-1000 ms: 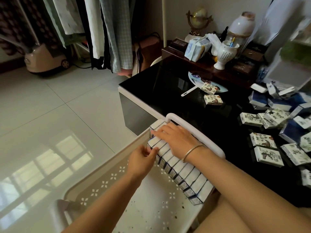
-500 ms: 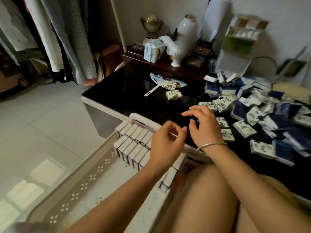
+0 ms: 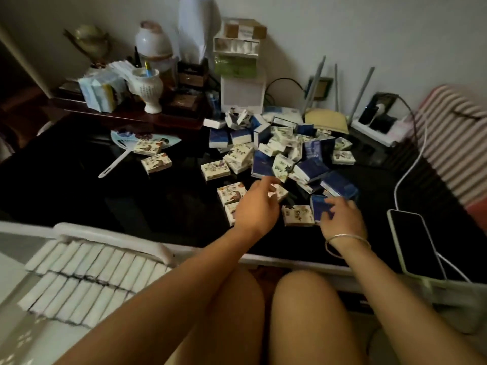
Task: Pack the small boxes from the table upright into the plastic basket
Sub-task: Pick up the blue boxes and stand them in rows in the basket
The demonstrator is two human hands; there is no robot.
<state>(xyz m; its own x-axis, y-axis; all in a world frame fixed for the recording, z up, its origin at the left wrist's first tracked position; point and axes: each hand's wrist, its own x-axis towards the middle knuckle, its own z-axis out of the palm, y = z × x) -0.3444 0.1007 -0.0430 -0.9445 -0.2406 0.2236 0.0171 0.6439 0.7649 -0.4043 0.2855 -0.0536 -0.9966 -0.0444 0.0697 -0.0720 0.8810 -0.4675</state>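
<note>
Ideally, the dark blue small box (image 3: 319, 209), now pinched by the right hand (image 3: 342, 219) on the glossy black surface (image 3: 158, 206) while the left hand (image 3: 257, 206) is held loosely open nearby, should be taken by its narrow edges and stood against the rows (image 3: 87, 264) in the white plastic basket (image 3: 113, 234).

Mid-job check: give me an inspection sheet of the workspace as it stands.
Surface: black glossy table, boxes spread over its right half.
Job's things: loose small boxes heaped on the table; two rows of packed boxes upright in the plastic basket.
Clutter: hand fan, phone lying flat at the right edge, white vase behind.
Hands: left hand open, reaching over the near boxes; right hand fingers on a blue box, grip unclear.
Cables: white cable running towards the phone.
Surroundings: router antennas by the wall, striped cushion at right.
</note>
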